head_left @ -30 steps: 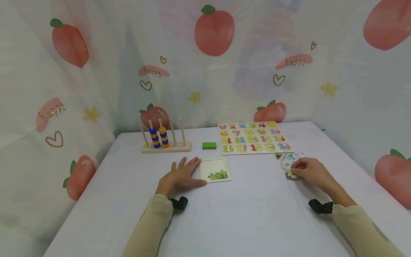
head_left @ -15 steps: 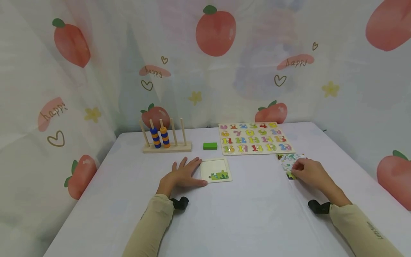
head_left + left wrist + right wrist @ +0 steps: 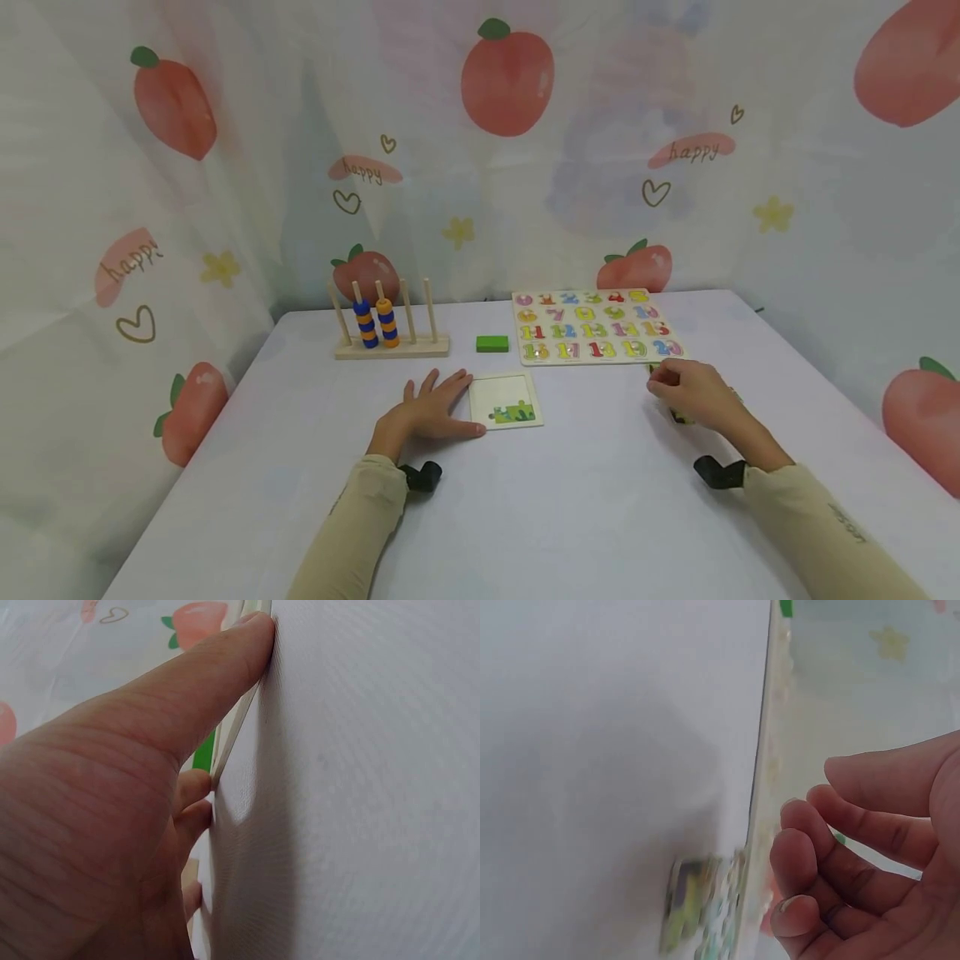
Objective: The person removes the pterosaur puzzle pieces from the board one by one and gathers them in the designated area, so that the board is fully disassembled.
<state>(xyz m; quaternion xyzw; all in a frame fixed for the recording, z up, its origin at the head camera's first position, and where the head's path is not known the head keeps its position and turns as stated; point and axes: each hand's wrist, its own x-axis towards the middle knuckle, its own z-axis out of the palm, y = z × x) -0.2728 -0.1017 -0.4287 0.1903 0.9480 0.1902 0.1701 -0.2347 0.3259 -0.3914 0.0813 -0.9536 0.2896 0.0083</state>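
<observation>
A shallow square puzzle tray point(image 3: 498, 388) lies mid-table, with green joined jigsaw pieces point(image 3: 513, 412) in its lower right. My left hand point(image 3: 429, 410) is spread at its left side, thumb and fingertips touching the frame; in the left wrist view, the thumb point(image 3: 217, 667) presses along the edge. Over at the right, my right hand point(image 3: 697, 393) hovers above loose jigsaw pieces point(image 3: 681, 417), covering most of them. Its fingers are loosely curled, and no piece shows between thumb and fingertips in the right wrist view. Loose pieces point(image 3: 686, 896) appear there, blurred, beside the hand.
A wooden number board point(image 3: 592, 329) lies behind the loose pieces. Left of it sits a green block point(image 3: 492, 343). A peg stand point(image 3: 392, 348) with blue and orange rings on two pegs stands at the back left. A fruit-print curtain point(image 3: 450, 150) hangs behind the table.
My right hand has left the near piece it was fingering and shifted left and slightly away from me, over the pile. My left hand stays at the tray.
</observation>
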